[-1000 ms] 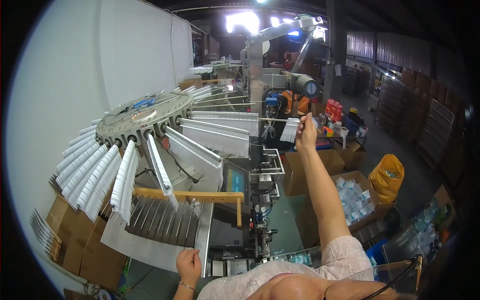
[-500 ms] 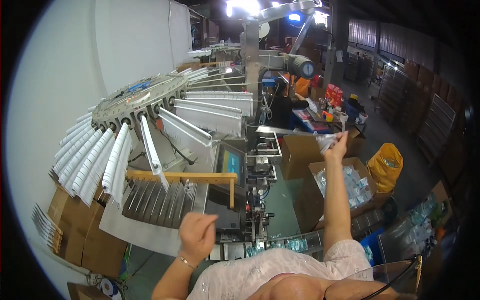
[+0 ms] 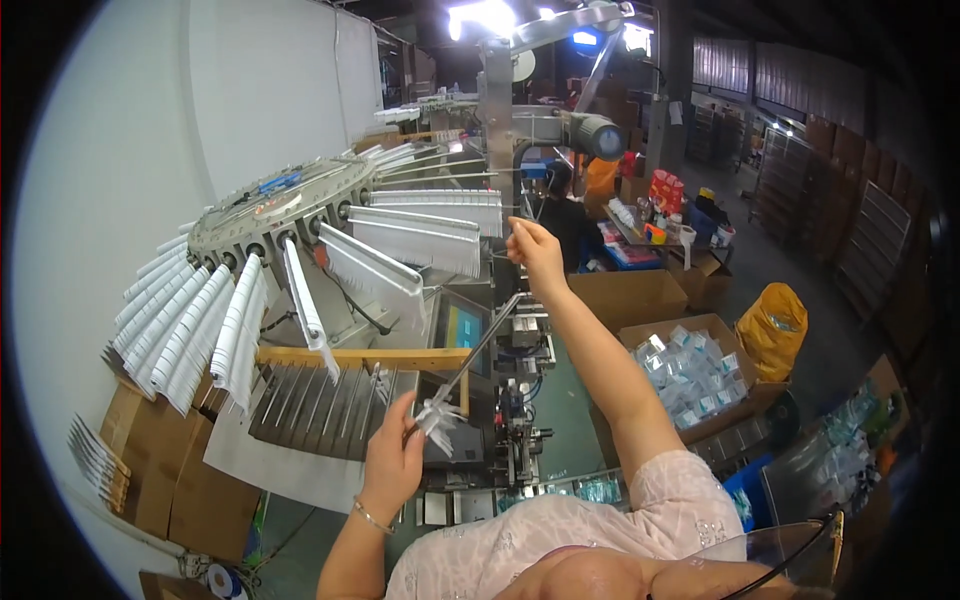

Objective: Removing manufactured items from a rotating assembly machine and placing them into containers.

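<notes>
My left hand (image 3: 393,458) is closed around the lower end of a thin metal rod (image 3: 482,347). A crumpled bunch of clear-white strips (image 3: 438,422) hangs on the rod beside my fingers. The rod slants up to the right, over the machine. My right hand (image 3: 537,256) is raised with thumb and fingertips pinched together, close to the outer end of a rod hung with white sheets (image 3: 435,238); whether anything is between the fingertips is hidden. That rod belongs to a round metal wheel (image 3: 225,228) carrying several such loaded rods all around.
Below the wheel, a wooden bar (image 3: 360,357) spans a metal table with several thin rods. A screen panel (image 3: 464,328) stands behind my left hand. To the right are a carton of small packets (image 3: 695,375), a yellow sack (image 3: 772,330) and a co-worker (image 3: 565,220) at a table.
My right hand has swung from far right, where it gripped the rod's bunched end, left toward the wheel. The rod with its bunch is now in my left hand, which was curled beside the table.
</notes>
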Tool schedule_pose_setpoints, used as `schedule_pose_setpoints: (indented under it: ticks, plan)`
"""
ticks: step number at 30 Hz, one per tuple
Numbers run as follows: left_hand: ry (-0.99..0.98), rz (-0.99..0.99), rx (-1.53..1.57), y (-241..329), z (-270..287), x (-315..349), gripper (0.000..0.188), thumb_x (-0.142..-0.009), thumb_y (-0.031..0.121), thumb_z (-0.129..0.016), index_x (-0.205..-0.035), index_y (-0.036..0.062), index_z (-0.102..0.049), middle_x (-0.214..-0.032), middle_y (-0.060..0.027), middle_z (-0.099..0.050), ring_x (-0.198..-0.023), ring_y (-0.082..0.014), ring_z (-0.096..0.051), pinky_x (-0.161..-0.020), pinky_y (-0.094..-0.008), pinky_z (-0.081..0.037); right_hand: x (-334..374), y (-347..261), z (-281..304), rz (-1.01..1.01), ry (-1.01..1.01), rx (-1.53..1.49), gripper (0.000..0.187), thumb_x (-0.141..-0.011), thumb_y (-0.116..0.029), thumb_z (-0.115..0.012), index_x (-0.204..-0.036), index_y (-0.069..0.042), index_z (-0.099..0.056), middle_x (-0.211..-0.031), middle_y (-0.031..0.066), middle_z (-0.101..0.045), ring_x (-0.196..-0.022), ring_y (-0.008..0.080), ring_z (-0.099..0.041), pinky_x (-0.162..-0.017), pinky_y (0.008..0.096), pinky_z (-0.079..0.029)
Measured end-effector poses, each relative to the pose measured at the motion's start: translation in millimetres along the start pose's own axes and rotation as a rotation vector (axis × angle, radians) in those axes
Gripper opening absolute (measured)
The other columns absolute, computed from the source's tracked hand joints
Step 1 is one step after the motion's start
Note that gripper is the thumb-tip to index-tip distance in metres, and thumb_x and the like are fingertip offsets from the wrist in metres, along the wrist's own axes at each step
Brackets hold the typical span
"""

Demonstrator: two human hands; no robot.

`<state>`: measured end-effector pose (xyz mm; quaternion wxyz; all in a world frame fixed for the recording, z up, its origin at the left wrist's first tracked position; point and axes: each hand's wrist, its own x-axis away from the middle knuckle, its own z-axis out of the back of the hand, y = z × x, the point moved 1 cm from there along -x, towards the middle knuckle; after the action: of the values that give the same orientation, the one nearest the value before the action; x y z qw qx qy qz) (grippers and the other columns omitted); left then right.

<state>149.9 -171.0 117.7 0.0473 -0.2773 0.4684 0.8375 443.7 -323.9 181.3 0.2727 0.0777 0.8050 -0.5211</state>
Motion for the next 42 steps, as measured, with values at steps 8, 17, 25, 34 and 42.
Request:
schedule_pose_setpoints:
  ticks: [8, 17, 25, 34, 42]
  plan:
    - [0.053, -0.015, 0.042, -6, 18, 18, 0.040, -0.075, -0.006, -0.046, -0.115, -0.0026, -0.041, -0.070, -0.0037, -0.046, -0.060, -0.0078, -0.043, -0.057, -0.0195, -0.039, -39, 24, -9, 0.097, 0.026, 0.223, 0.019, -0.077, -0.015, -0.060, -0.086, 0.002, -0.061, -0.061, -0.0028, -0.052, -0.049, 0.0027, -0.041, -0.043, 0.0175, -0.029]
    - [0.044, -0.024, 0.033, -11, 19, 16, 0.039, -0.075, -0.007, -0.047, -0.114, -0.0028, -0.042, -0.071, -0.0020, -0.045, -0.062, -0.0062, -0.043, -0.057, -0.0186, -0.039, -40, 21, -9, 0.111, 0.072, 0.183, 0.018, -0.074, -0.015, -0.063, -0.080, 0.002, -0.063, -0.062, -0.0030, -0.054, -0.053, 0.0027, -0.044, -0.047, 0.0174, -0.033]
    - [0.036, -0.029, 0.030, -6, 21, 19, 0.040, -0.075, -0.007, -0.048, -0.114, -0.0022, -0.043, -0.070, -0.0022, -0.045, -0.061, -0.0062, -0.043, -0.056, -0.0185, -0.038, -33, 20, 4, 0.122, 0.074, 0.200, 0.015, -0.076, -0.015, -0.061, -0.073, 0.001, -0.060, -0.060, -0.0032, -0.052, -0.053, 0.0037, -0.044, -0.048, 0.0188, -0.033]
    - [0.162, -0.145, -0.201, 8, 21, 10, 0.042, -0.074, -0.004, -0.048, -0.115, 0.0001, -0.043, -0.071, -0.0106, -0.050, -0.061, -0.0208, -0.049, -0.058, -0.0276, -0.042, 95, -23, -20, 0.418, -0.108, 0.481, 0.014, -0.078, -0.007, -0.054, -0.066, 0.001, -0.050, -0.058, 0.0031, -0.044, -0.052, 0.0091, -0.040, -0.047, 0.0236, -0.031]
    - [0.112, -0.177, -0.306, 19, 3, 11, 0.042, -0.073, -0.004, -0.049, -0.115, 0.0010, -0.044, -0.077, -0.0143, -0.055, -0.063, -0.0236, -0.053, -0.060, -0.0295, -0.043, 140, -43, -9, 0.724, -0.245, 0.762, 0.009, -0.069, -0.005, -0.061, -0.067, -0.001, -0.053, -0.057, 0.0059, -0.046, -0.051, 0.0175, -0.046, -0.045, 0.0273, -0.035]
